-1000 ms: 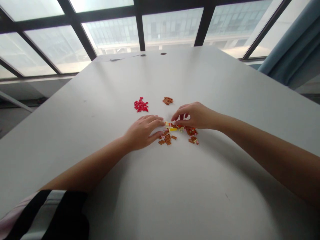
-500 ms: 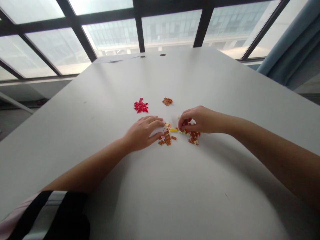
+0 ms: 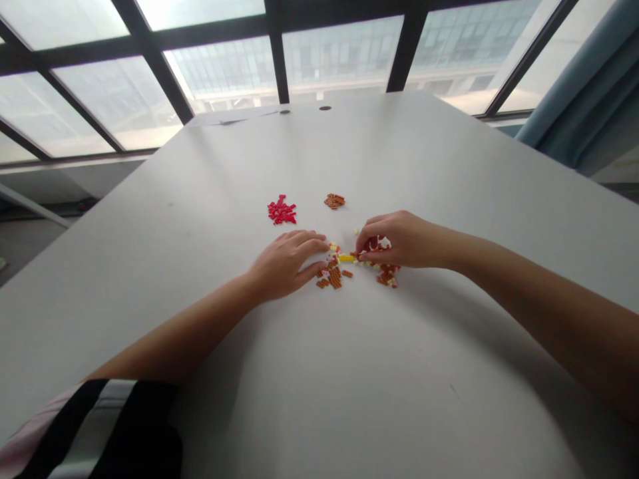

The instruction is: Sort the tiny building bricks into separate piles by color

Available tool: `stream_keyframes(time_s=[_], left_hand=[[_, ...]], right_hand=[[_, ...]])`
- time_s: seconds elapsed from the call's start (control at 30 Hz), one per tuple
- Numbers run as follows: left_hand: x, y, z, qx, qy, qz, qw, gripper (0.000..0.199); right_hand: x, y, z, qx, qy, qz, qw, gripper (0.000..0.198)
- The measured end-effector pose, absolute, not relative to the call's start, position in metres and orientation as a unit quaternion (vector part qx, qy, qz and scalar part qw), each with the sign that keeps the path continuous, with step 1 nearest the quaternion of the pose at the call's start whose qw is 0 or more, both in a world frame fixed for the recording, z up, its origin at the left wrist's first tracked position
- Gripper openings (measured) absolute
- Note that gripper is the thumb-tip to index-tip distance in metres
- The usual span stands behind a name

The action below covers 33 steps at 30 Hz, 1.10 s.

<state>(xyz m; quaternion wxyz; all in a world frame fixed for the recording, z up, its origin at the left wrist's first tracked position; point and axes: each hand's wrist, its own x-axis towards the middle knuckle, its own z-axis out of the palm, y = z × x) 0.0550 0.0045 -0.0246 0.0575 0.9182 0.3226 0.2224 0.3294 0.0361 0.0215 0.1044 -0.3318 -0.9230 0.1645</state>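
My left hand (image 3: 289, 264) rests palm down with its fingers apart, its fingertips at the edge of a mixed heap of small brown bricks (image 3: 333, 277). Above and to the right, my right hand (image 3: 387, 241) has thumb and forefinger pinched together. A small brown brick (image 3: 355, 255) shows at their tips. Between the hands lies a yellow brick (image 3: 346, 258). Under and beside my right hand spreads a heap of brown, red and cream bricks (image 3: 388, 277), partly covered by the fingers.
Farther back on the white table (image 3: 319, 372) are a pile of red bricks (image 3: 282, 210) and a smaller pile of brown bricks (image 3: 334, 201). Two round holes pierce the table's far end, below the windows. A blue curtain (image 3: 584, 100) hangs at the right.
The fingers of my right hand have shifted slightly, and a brown brick now shows at their tips. My left hand has stayed in place.
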Motion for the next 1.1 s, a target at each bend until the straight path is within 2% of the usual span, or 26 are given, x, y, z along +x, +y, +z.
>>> stream_keyframes(time_s=[0.13, 0.27, 0.4, 0.53, 0.77, 0.9, 1.1], left_hand=[[0.055, 0.003, -0.023, 0.907, 0.328, 0.262, 0.035, 0.026], [0.056, 0.002, -0.022, 0.903, 0.302, 0.306, 0.0, 0.015], [0.058, 0.002, -0.023, 0.907, 0.269, 0.323, -0.023, 0.013], [0.057, 0.003, -0.025, 0.905, 0.277, 0.324, -0.016, 0.009], [0.058, 0.002, -0.023, 0.898, 0.291, 0.33, -0.005, 0.013], [0.06, -0.004, -0.019, 0.907, 0.251, 0.339, 0.003, 0.008], [0.064, -0.009, -0.017, 0.931, 0.227, 0.286, 0.007, 0.012]], right_hand=[[0.329, 0.036, 0.021, -0.325, -0.923, 0.179, 0.107, 0.013], [0.328, 0.034, 0.021, -0.325, -0.921, 0.184, 0.108, 0.014], [0.327, 0.033, 0.023, -0.332, -0.919, 0.192, 0.091, 0.012], [0.328, 0.034, 0.024, -0.343, -0.915, 0.201, 0.07, 0.007], [0.33, 0.036, 0.025, -0.34, -0.917, 0.192, 0.087, 0.015], [0.33, 0.034, 0.025, -0.338, -0.914, 0.207, 0.081, 0.014], [0.327, 0.033, 0.023, -0.334, -0.918, 0.199, 0.083, 0.014]])
